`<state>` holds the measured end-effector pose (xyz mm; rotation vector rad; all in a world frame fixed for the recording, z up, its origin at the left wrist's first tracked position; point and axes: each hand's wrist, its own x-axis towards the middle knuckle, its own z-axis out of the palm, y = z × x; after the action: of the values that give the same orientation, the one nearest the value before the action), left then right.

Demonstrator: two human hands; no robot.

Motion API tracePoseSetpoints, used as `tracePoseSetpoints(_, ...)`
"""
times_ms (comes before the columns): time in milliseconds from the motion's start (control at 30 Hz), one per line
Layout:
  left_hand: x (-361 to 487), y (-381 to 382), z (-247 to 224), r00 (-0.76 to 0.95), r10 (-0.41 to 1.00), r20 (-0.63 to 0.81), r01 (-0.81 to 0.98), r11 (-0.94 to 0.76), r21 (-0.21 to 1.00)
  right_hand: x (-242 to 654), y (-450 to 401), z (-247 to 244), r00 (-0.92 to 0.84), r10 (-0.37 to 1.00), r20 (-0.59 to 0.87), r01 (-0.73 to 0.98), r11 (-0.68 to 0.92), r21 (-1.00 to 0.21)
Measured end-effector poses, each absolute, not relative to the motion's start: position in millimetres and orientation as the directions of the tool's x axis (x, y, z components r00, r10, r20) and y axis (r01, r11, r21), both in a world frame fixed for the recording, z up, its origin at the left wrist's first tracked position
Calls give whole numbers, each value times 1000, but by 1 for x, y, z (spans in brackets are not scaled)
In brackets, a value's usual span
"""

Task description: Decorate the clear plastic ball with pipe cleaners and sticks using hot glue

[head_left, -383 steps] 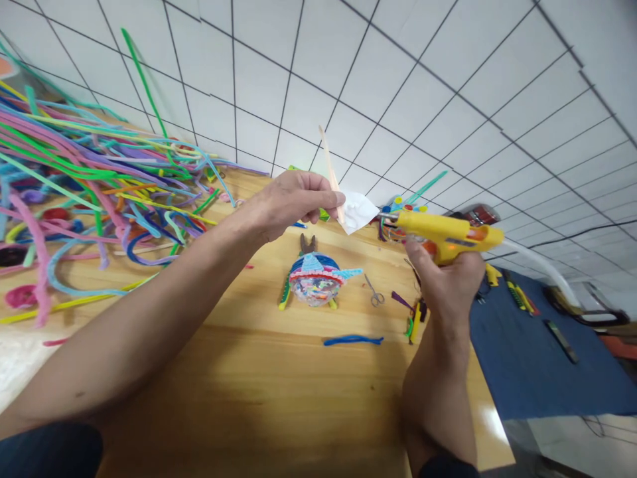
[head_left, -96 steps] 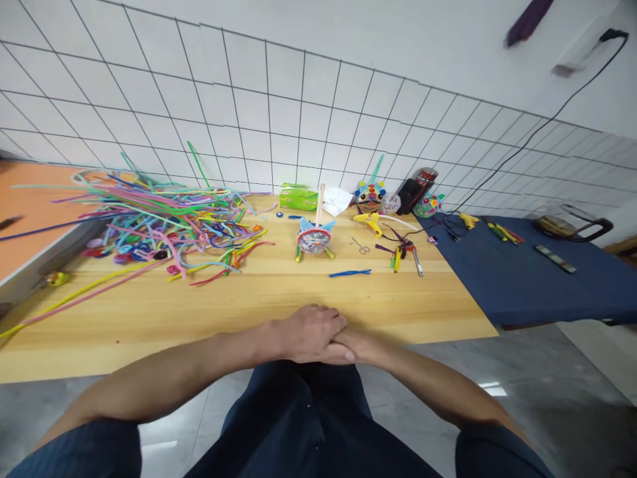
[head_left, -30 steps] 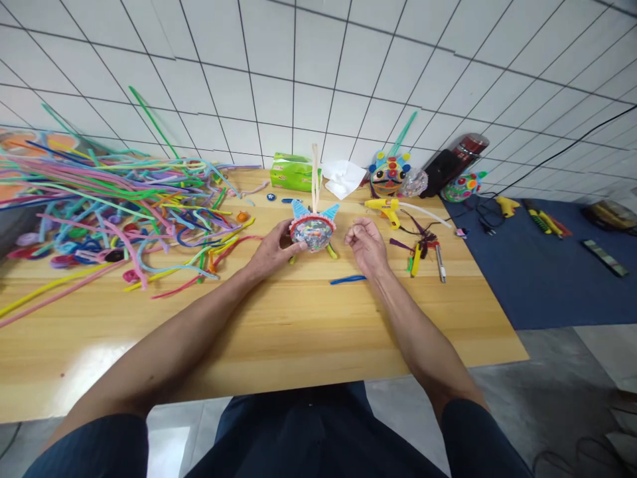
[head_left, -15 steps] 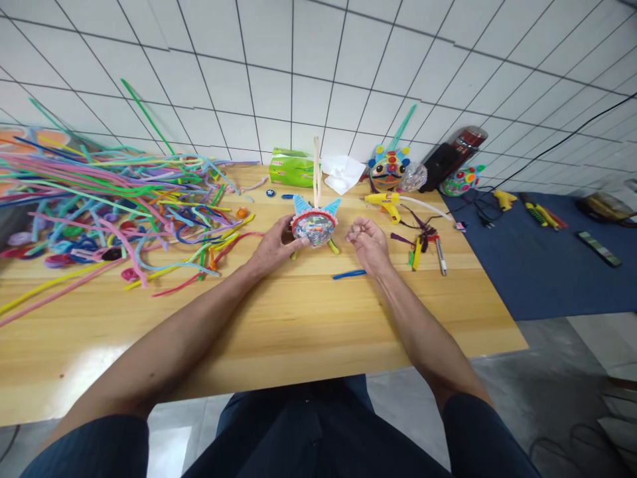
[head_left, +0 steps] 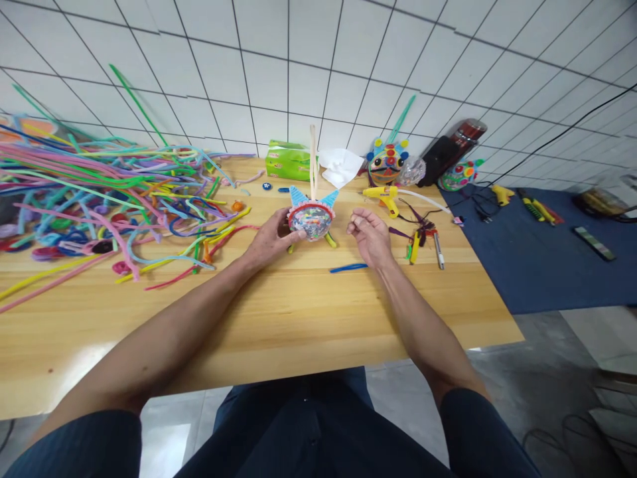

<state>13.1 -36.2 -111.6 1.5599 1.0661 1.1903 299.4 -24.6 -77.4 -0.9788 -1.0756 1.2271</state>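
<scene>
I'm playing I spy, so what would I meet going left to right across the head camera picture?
Pile of fuzzy sticks, left hand, round craft with blue points, right hand, white pen-shaped thing, yellow-handled tools, flat gray bar.

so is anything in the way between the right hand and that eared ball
Nothing visible stands between the right hand and the eared ball; a yellow handle end shows lower, just below the ball's right side in the picture.
</scene>
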Motion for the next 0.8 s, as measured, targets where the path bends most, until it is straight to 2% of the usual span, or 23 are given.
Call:
tracePoseSetpoints(367, 15, -36, -111, 183, 949, 258, 100, -279, 955, 309, -17, -85, 42, 991, 124, -184, 129, -974)
tracePoseSetpoints(600, 14, -36, -110, 194, 952, 237, 99, -260, 961, 310, -12, -99, 67, 977, 203, 87, 197, -977)
tracePoseSetpoints(700, 15, -36, -110, 183, 953, 241, 118, -265, 957, 312, -16, -92, 79, 976, 202, 103, 194, -976)
tracePoseSetpoints(800, 17, -37, -110, 183, 951, 248, 119, -272, 955, 311, -16, -67, 61, 958, 281, 131, 271, -954)
